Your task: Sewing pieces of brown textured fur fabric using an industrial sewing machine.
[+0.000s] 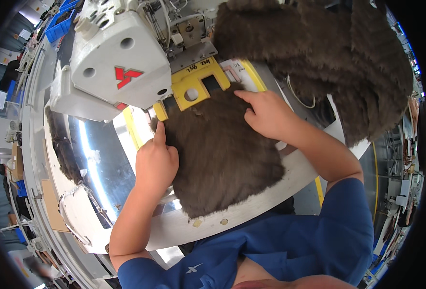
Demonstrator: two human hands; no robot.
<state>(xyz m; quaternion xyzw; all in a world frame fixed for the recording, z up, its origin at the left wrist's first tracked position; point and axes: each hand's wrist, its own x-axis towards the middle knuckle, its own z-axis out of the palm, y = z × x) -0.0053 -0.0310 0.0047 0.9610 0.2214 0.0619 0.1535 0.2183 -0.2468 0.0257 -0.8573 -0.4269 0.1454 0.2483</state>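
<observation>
Brown fur piece held flat beneath the sewing machine clamp.

The white sewing machine head point(121, 62) was positioned at upper left. The left hand point(156, 161) was pressed on the near-left edge of the brown fur piece point(220, 154), fingers curled, thumb extended. The fur piece was laid on the work table point(251, 204), its far edge beneath the yellow clamp plate point(193, 79). The right hand point(266, 113) was pressed flat on the far-right edge, fingers together. A larger fur pile point(333, 53) was heaped at upper right.
</observation>
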